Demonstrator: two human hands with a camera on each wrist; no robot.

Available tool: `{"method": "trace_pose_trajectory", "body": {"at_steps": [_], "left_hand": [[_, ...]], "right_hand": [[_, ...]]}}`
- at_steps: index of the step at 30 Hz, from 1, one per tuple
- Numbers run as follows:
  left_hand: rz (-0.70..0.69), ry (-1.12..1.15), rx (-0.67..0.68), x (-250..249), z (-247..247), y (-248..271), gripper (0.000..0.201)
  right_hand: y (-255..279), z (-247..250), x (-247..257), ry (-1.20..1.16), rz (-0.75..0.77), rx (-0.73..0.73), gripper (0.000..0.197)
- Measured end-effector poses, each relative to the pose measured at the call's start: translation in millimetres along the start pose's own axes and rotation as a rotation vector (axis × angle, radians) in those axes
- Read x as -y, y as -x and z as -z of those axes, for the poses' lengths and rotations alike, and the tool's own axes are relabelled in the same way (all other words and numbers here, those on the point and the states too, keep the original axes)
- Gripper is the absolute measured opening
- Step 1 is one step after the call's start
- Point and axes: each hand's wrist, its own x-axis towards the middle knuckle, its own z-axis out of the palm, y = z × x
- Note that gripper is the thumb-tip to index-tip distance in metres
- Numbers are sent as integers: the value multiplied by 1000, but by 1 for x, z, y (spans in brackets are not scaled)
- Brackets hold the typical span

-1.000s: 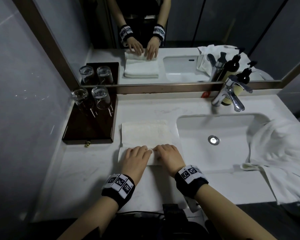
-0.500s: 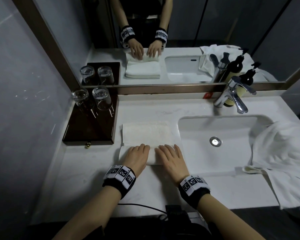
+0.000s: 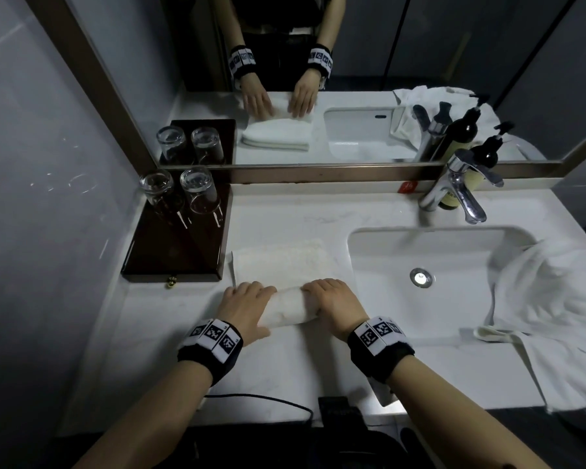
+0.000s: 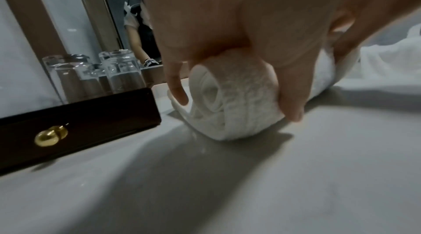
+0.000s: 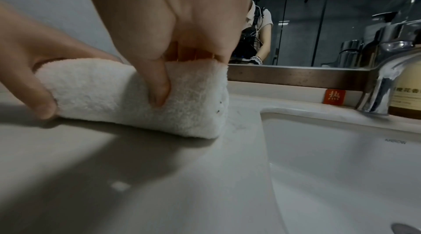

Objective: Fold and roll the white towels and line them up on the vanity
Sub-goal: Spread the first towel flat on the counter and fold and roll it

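"ARROW" on sink [image 5: 341,166]; "热" sticker [image 5: 334,96]

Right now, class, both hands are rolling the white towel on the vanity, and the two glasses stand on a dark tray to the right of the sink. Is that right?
Not quite. The glasses stand on the dark tray to the left of the sink, as the head view shows. Both hands, left hand and right hand, are indeed rolling the white towel on the vanity.

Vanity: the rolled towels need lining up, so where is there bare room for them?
Bare counter runs along the mirror frame between the tray and faucet, and left of the hands in front of the tray. Crowded: the loose towel covers the right side past the sink.
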Motion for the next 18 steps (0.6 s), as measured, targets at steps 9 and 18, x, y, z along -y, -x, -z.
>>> {"method": "trace_pose_trajectory", "body": {"at_steps": [9, 18], "left_hand": [[264, -52, 88, -4, 4, -8, 79], [194, -81, 105, 8, 2, -8, 72]], "right_hand": [[-16, 10, -3, 63, -23, 132, 53], [-13, 4, -3, 39, -8, 111, 53]]}}
